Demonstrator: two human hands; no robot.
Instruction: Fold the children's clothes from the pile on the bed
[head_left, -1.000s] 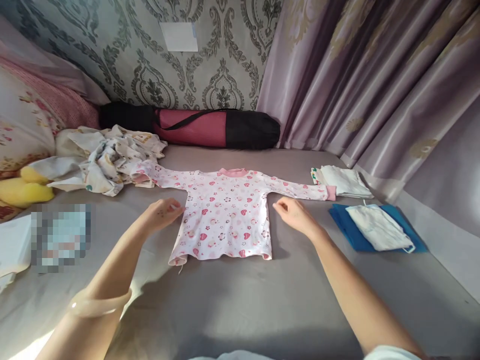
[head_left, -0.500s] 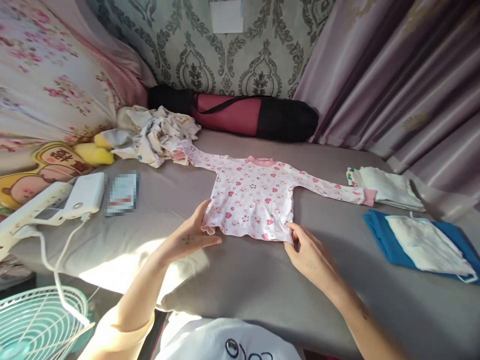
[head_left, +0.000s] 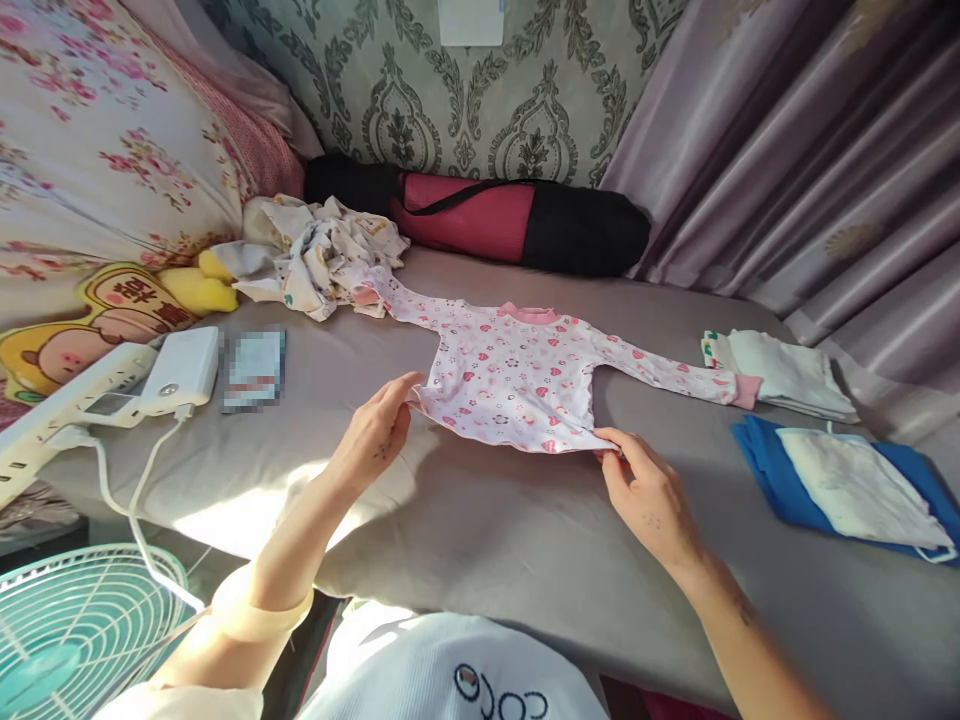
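A small long-sleeved shirt (head_left: 517, 380), white with pink hearts and a pink collar, is spread on the grey bed sheet (head_left: 510, 530) with its sleeves out to both sides. My left hand (head_left: 379, 430) pinches the left corner of its hem. At the right hem corner, my right hand (head_left: 649, 490) grips the cloth between thumb and fingers. The hem is stretched between both hands and lifted a little off the sheet. The left cuff touches a heap of crumpled pale clothes (head_left: 322, 255); the right pink cuff reaches a folded white cloth (head_left: 787, 370).
Blue folded cloth (head_left: 761, 470) with a white garment on top lies at the right. A black and red bag (head_left: 465, 220) lies along the wall. Left are a power strip (head_left: 82, 400), a white charger (head_left: 184, 370), a plush toy (head_left: 90, 320) and a fan (head_left: 82, 630).
My left hand has closed on the left hem corner. Both hands have drawn the hem outward and raised it slightly. The view has shifted a little.
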